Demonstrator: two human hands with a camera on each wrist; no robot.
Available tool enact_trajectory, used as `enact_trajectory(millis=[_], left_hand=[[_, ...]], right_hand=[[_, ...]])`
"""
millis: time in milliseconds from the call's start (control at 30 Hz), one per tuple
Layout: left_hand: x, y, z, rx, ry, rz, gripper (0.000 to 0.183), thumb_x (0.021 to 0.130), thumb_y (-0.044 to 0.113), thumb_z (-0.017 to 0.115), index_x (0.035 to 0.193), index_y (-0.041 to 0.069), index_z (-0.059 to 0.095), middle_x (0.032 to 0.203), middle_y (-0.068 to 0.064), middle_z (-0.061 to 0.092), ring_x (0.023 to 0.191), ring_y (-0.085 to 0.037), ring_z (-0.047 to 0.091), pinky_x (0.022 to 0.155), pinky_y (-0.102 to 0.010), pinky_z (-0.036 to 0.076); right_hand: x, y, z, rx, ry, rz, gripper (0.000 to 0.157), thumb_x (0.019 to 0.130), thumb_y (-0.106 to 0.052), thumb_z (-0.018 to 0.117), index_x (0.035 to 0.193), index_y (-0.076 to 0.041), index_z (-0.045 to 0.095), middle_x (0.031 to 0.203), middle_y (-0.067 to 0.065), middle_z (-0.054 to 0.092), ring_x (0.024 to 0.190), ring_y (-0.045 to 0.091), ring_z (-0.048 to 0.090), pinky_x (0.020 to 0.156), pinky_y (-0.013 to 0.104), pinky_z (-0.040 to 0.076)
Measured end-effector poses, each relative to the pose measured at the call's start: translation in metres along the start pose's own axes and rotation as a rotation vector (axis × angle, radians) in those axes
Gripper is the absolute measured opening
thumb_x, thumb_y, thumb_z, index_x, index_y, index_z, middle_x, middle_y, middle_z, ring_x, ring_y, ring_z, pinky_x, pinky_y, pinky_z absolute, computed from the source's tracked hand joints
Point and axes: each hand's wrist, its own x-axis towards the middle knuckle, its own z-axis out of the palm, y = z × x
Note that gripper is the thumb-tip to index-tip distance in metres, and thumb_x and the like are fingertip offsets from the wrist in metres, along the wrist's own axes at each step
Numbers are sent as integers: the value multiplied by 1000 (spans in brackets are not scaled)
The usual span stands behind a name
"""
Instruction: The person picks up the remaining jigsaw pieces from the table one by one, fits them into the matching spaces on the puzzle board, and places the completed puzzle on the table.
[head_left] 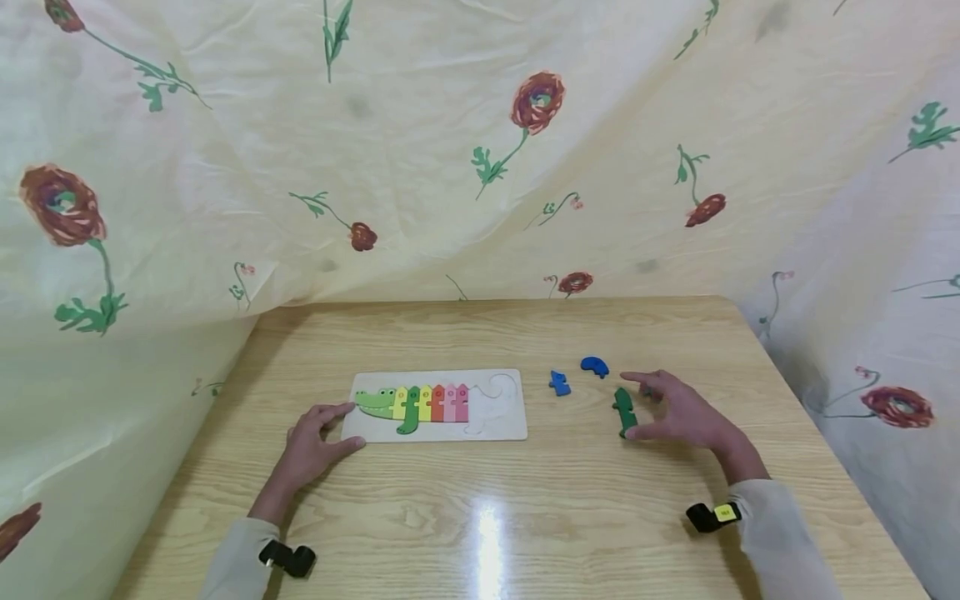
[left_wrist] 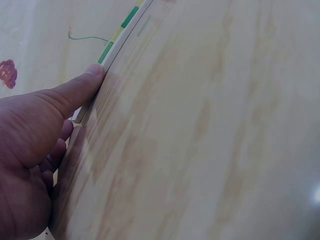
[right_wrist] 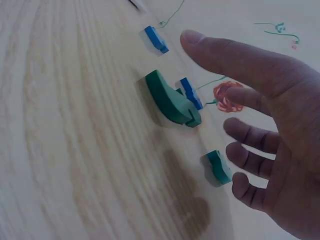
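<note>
Crocodile board [head_left: 450,432] lies flat (partly filled); long green piece [head_left: 626,412] apart.

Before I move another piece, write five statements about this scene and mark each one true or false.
1. The left hand touches the puzzle board. True.
2. The right hand holds a green piece. False: the right hand grips nothing.
3. Two blue pieces lie off the board. True.
4. In the head view, the crocodile's head piece is at the board's right end. False: the head piece sits at the left end.
5. Two yellow pieces sit in the board. True.
</note>
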Motion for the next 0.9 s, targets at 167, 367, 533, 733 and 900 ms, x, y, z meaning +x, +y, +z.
enact_trajectory(millis=[167,367,533,733,900], left_hand=[[0,-2,-2,-1,4,3,75,83,42,85,146,12,57,136,-18,55,124,-39,52,98,-52,24],[1,-3,-2,-6,-1,18,76,83,44,84,147,12,57,136,-18,55,123,-38,53,99,-54,24],[1,-3,-2,-7,-1,15,76,83,43,84,147,12,56,137,-18,55,125,-39,52,99,-54,24],[1,-2,-2,-4,0,11,76,84,43,84,147,12,56,136,-17,55,126,-39,51,98,-53,24],[1,-2,-2,-1,-3,14,76,84,43,84,147,12,56,137,-17,55,127,-38,50,98,-52,24]], right_hand=[[-2,0,5,8,-18,7,99,71,-51,91,151,-11,49,132,18,55,119,36,51,100,63,39],[-2,3,7,-11,-25,14,101,70,-54,91,151,-10,49,133,17,57,121,34,53,102,60,40],[-1,6,8,-8,-23,2,100,71,-54,90,151,-10,49,131,16,58,120,33,54,102,59,41],[1,6,9,-27,-19,-20,97,71,-49,92,148,-7,52,110,6,57,101,23,52,89,42,44],[1,6,11,-64,-32,-14,98,71,-51,92,148,-7,52,100,2,51,93,20,45,82,36,40]])
